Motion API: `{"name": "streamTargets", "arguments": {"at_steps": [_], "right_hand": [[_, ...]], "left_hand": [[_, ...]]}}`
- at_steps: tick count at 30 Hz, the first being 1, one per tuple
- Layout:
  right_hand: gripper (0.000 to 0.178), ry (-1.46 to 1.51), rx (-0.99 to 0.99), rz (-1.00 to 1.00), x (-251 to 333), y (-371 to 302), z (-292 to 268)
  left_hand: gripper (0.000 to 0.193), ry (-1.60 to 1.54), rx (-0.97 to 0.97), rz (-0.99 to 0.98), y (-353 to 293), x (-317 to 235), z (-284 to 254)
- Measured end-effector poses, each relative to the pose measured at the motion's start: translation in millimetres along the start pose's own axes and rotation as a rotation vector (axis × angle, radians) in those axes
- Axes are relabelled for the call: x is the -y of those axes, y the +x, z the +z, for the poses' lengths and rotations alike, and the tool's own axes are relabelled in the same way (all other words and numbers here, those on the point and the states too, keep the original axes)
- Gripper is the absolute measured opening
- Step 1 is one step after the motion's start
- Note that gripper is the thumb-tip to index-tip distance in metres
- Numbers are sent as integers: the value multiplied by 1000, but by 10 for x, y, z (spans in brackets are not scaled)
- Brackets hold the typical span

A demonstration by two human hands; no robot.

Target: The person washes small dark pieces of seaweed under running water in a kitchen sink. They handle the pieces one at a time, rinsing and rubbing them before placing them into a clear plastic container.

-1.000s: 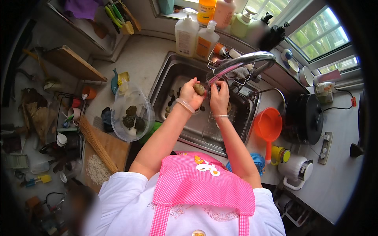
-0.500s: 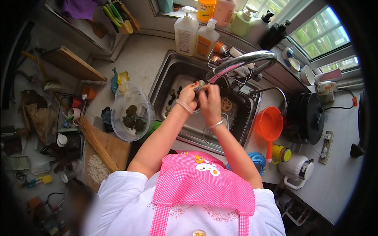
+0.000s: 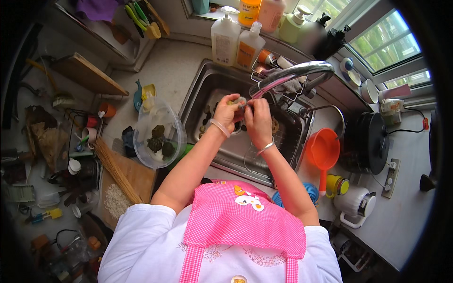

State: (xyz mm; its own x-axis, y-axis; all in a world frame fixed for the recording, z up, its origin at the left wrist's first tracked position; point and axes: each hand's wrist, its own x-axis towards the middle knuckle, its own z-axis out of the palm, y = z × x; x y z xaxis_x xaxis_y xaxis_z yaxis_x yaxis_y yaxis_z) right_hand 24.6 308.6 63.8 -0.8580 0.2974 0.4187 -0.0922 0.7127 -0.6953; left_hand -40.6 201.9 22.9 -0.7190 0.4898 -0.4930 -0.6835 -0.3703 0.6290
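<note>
Above the steel sink [image 3: 222, 78], my left hand [image 3: 226, 115] is closed round a small, pale, roundish object [image 3: 242, 101] that looks like a shell; its kind is hard to make out. My right hand [image 3: 258, 118] meets it from the other side, fingers bent and pinched against it. What lies between the right fingertips is hidden. Small dark, shell-like pieces [image 3: 207, 113] lie on the sink floor left of my hands. The curved chrome faucet [image 3: 292, 70] reaches over, its spout just above my fingers.
A clear plastic tub [image 3: 175, 127] with several dark, knobbly lumps stands left of the sink. Pump bottles [image 3: 225, 42] line the back. An orange dipper [image 3: 323, 148], a black pot [image 3: 363, 141] and a white kettle [image 3: 354, 203] stand right. A wire rack [image 3: 288, 141] lines the sink's right side.
My right hand has turned slightly and its fingers have drawn down beside the left. The small object shows more plainly in my left fingers. Both hands stay over the sink.
</note>
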Motion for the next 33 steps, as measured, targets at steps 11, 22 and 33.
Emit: {"name": "streamTargets", "arguments": {"at_steps": [11, 22, 33], "right_hand": [[11, -207, 3, -25, -59, -3, 70], [11, 42, -108, 205, -154, -26, -73], [12, 74, -102, 136, -48, 101, -33]], "left_hand": [[13, -234, -64, -26, -24, 78, 185], [10, -515, -64, -269, -39, -132, 143], [26, -471, 209, -269, 22, 227, 145]]}}
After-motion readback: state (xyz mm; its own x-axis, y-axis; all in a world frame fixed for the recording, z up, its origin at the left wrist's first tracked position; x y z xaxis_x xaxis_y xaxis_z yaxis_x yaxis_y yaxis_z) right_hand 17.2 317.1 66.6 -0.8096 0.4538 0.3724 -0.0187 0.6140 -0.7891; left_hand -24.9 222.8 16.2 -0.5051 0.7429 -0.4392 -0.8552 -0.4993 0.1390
